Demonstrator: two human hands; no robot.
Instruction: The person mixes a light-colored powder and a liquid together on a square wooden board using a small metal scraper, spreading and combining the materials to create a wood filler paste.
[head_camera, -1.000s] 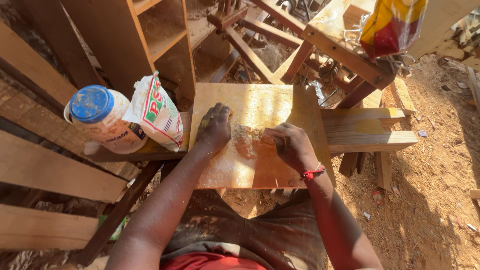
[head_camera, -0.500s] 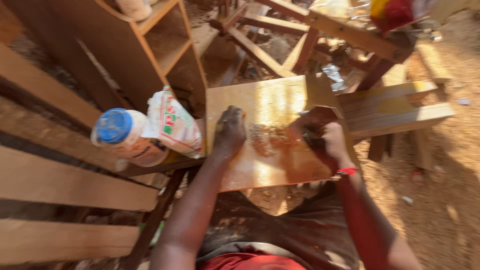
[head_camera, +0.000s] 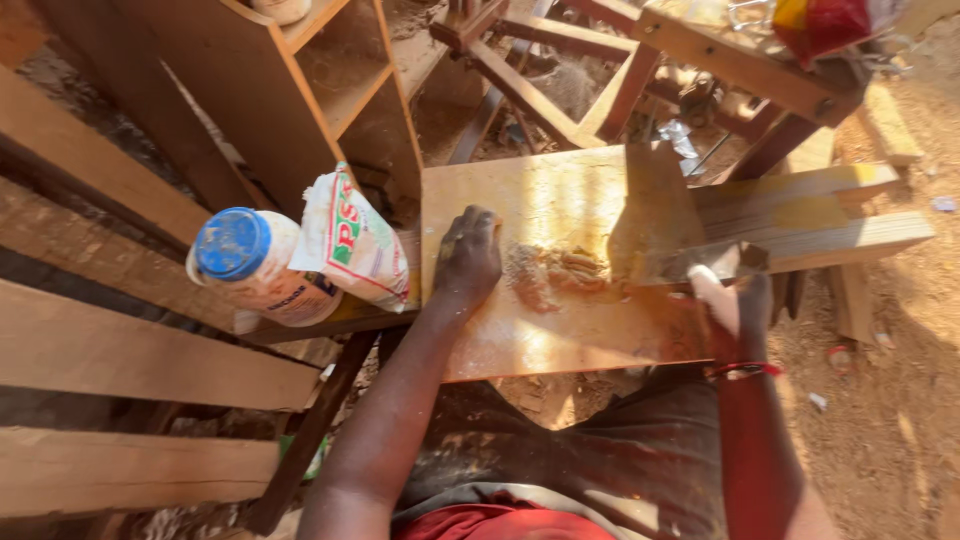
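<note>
- Yellow wooden board (head_camera: 560, 200) on a bench, long side running left to right, far edge bare and sunny.
- Sawdust paste (head_camera: 550, 272) in the middle, smeared sideways.
- Left hand (head_camera: 466, 258) flat near the left edge, fingers together, pressing down.
- Right hand (head_camera: 735, 305) off the right edge, open, fingers loose, holding nothing.
- White jar (head_camera: 255, 265) and bag (head_camera: 350, 240) just beside the left edge.

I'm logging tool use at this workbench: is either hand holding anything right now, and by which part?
Left hand lies flat on the yellow wooden board, gripping nothing. Right hand, at the board's right edge, shows no clear grip; whether it holds anything cannot be told.
</note>
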